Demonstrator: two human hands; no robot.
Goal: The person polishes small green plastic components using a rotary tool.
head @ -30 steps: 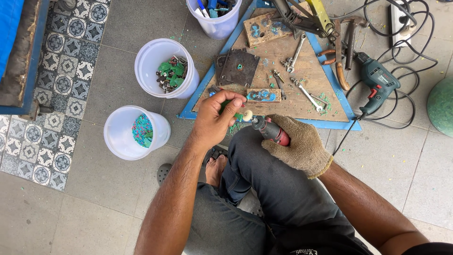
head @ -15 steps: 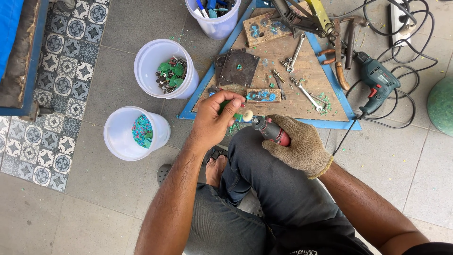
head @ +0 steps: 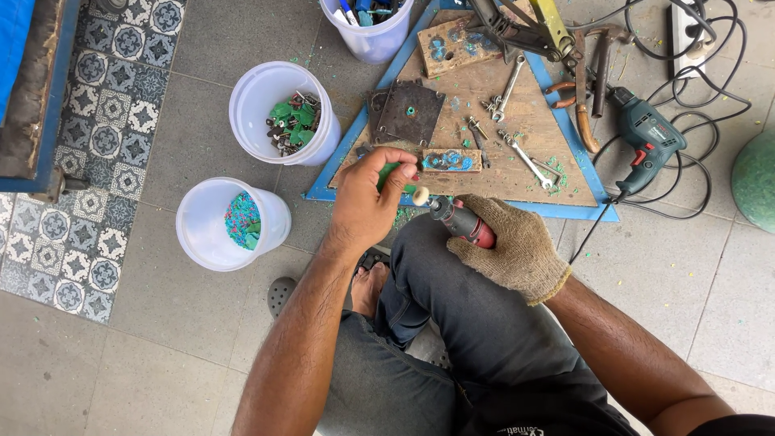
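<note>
My bare left hand point(head: 367, 202) pinches a small green piece point(head: 390, 172) between thumb and fingers, just above my knee. My right hand point(head: 508, 246), in a tan knit glove, grips a red and black rotary tool point(head: 460, 220). The tool's small white tip point(head: 421, 194) sits right against the green piece. Both hands hover at the near edge of a triangular wooden board with a blue rim point(head: 517, 153).
Two white buckets stand at the left: one point(head: 282, 113) with green parts and screws, one point(head: 230, 224) with blue-green chips. On the board lie a dark metal plate point(head: 408, 113), wrenches point(head: 525, 160) and pliers. A teal power drill point(head: 650, 141) and cables lie at the right.
My left hand has shifted slightly, turning the green piece against the tool tip. The gloved right hand stays almost still.
</note>
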